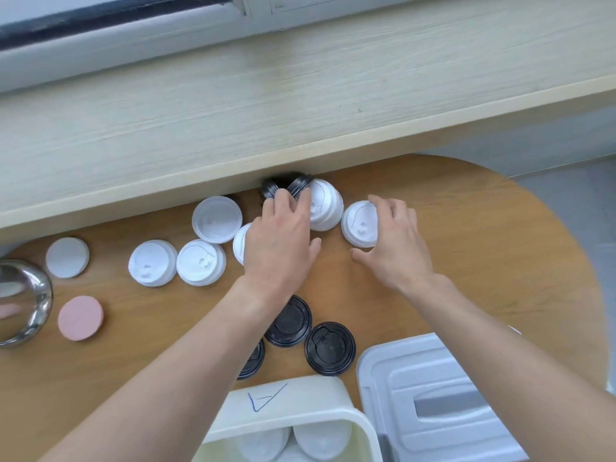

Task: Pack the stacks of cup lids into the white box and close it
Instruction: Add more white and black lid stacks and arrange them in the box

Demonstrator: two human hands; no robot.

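My left hand reaches to the back of the table, fingers straight, its tips touching a stack of black lids lying on its side under the shelf edge. My right hand rests with fingers spread against a white lid stack. Another white stack sits between my hands. More white lids lie to the left. Black lids lie near the white box, which stands without its cover and holds white lids.
The box's cover lies at the bottom right. A grey disc, a pink disc and a metal bowl stand at the left. A pale wooden shelf overhangs the back of the brown table.
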